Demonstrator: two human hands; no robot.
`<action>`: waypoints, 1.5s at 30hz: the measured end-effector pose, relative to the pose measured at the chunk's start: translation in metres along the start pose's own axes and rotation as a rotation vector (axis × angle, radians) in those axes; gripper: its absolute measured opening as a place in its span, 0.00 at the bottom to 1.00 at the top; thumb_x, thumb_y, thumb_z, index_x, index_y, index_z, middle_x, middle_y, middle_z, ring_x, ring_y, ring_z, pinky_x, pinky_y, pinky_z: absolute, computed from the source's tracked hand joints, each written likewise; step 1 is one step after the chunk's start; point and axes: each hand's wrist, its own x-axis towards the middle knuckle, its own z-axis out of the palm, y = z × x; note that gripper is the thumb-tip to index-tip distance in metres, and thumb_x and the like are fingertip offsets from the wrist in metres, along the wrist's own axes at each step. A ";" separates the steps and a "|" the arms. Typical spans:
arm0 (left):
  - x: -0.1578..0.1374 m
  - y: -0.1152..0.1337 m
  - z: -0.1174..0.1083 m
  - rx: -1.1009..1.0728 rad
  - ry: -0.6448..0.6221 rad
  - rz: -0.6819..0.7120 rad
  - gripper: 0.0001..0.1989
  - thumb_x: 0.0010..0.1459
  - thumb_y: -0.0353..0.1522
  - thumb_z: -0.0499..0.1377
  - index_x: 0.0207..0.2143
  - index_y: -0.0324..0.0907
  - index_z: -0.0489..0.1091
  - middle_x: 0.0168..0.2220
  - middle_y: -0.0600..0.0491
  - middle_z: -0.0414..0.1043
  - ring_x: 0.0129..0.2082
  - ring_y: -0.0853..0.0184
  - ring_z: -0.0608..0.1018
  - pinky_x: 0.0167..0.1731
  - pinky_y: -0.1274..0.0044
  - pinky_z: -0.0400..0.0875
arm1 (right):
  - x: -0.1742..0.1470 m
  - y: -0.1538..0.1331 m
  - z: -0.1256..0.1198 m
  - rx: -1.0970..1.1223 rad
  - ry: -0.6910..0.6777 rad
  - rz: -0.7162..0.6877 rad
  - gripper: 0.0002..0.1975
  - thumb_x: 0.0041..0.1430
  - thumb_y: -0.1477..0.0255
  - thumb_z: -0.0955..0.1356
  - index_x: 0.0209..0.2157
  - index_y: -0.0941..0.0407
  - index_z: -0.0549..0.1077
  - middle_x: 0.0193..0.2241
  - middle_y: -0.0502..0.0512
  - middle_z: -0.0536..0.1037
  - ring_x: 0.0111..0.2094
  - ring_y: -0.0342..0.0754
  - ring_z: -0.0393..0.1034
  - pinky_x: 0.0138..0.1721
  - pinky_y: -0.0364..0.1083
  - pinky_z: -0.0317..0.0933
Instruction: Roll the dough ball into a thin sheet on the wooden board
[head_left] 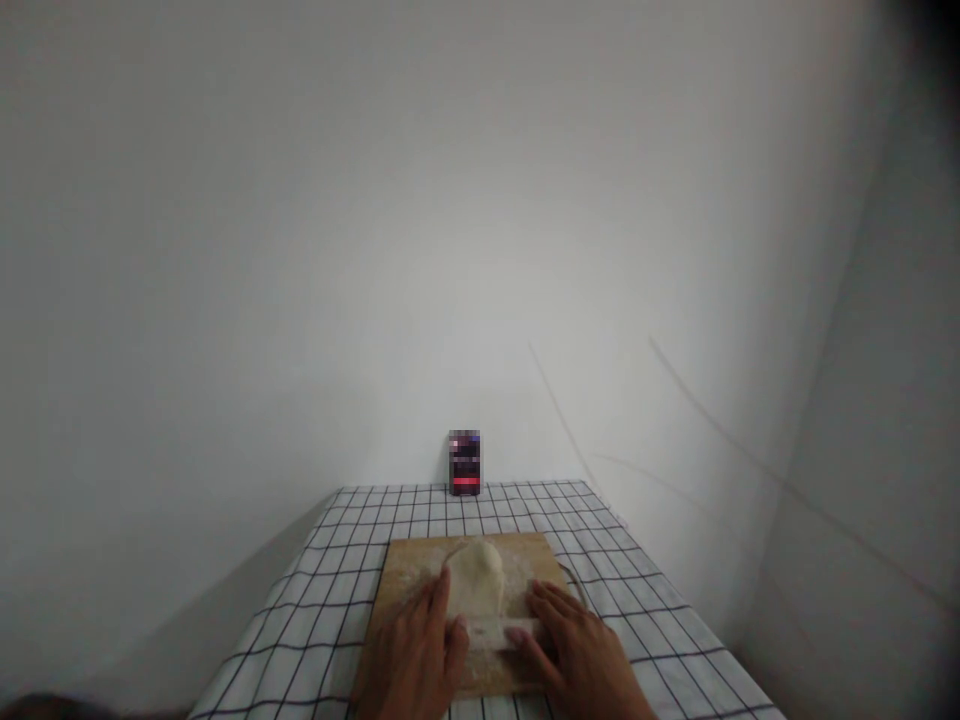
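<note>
A piece of pale dough (477, 580) lies flattened on a floured wooden board (529, 552). Across its near edge runs a light-coloured rolling pin (491, 634), its ends covered by my hands. My left hand (420, 645) is over the left end, thumb on the pin and fingers reaching forward beside the dough. Over the right end sits my right hand (574, 645), its thumb pointing inward along the pin and its fingers extended past it. The palms hide how firmly each hand grips.
A black-and-white checked cloth (300, 610) covers the table under the board. At the far edge, a dark upright object (465, 463), blurred into blocks, stands by the white wall (450, 250). A loop of cord (576, 582) shows at the board's right side.
</note>
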 end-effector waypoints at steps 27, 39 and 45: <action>0.086 -0.015 -0.006 -0.080 -0.194 -0.019 0.20 0.72 0.37 0.45 0.55 0.43 0.73 0.56 0.46 0.78 0.57 0.57 0.78 0.58 0.63 0.68 | 0.078 0.002 -0.027 -0.022 -0.093 -0.207 0.16 0.71 0.58 0.66 0.47 0.55 0.76 0.45 0.58 0.78 0.44 0.52 0.73 0.45 0.48 0.63; 0.041 -0.013 0.009 0.119 0.001 0.053 0.24 0.71 0.43 0.46 0.63 0.46 0.67 0.61 0.46 0.74 0.60 0.53 0.76 0.61 0.56 0.70 | 0.056 -0.001 -0.003 -0.061 0.034 -0.115 0.19 0.74 0.70 0.56 0.55 0.55 0.74 0.61 0.60 0.74 0.64 0.57 0.64 0.64 0.58 0.55; 0.019 -0.011 0.011 0.155 0.010 0.065 0.26 0.72 0.42 0.46 0.66 0.44 0.64 0.65 0.45 0.69 0.64 0.51 0.72 0.61 0.53 0.69 | 0.036 -0.010 0.006 -0.188 0.061 -0.071 0.16 0.74 0.67 0.57 0.44 0.53 0.75 0.48 0.61 0.78 0.49 0.59 0.72 0.51 0.59 0.62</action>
